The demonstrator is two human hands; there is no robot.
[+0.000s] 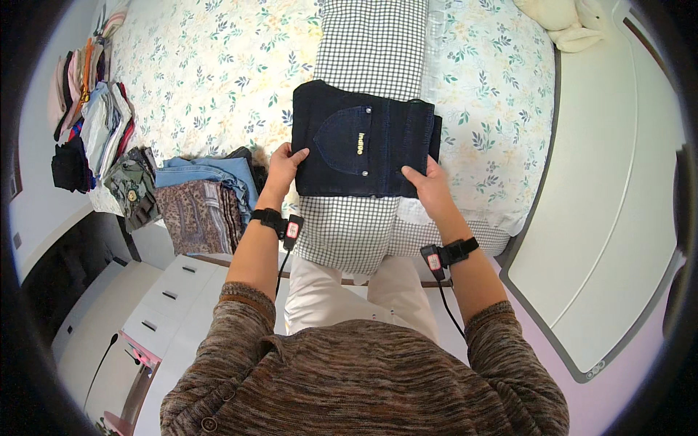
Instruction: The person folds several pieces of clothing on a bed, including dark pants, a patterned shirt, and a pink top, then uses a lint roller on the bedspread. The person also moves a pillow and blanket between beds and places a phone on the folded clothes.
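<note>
Folded dark blue jeans with a back pocket facing up are held out in front of me, over a checked cloth on the bed. My left hand grips their left edge near the lower corner, thumb on top. At the lower right corner my right hand pinches them, its thumb on the waistband side. The fingers of both hands are partly hidden under the fabric. Whether the jeans rest on the checked cloth or hang just above it I cannot tell.
Folded light blue jeans, a brown patterned garment and camouflage clothing lie along the bed's left edge. Farther left are more stacked clothes. A floral sheet covers the bed; a plush toy lies far right.
</note>
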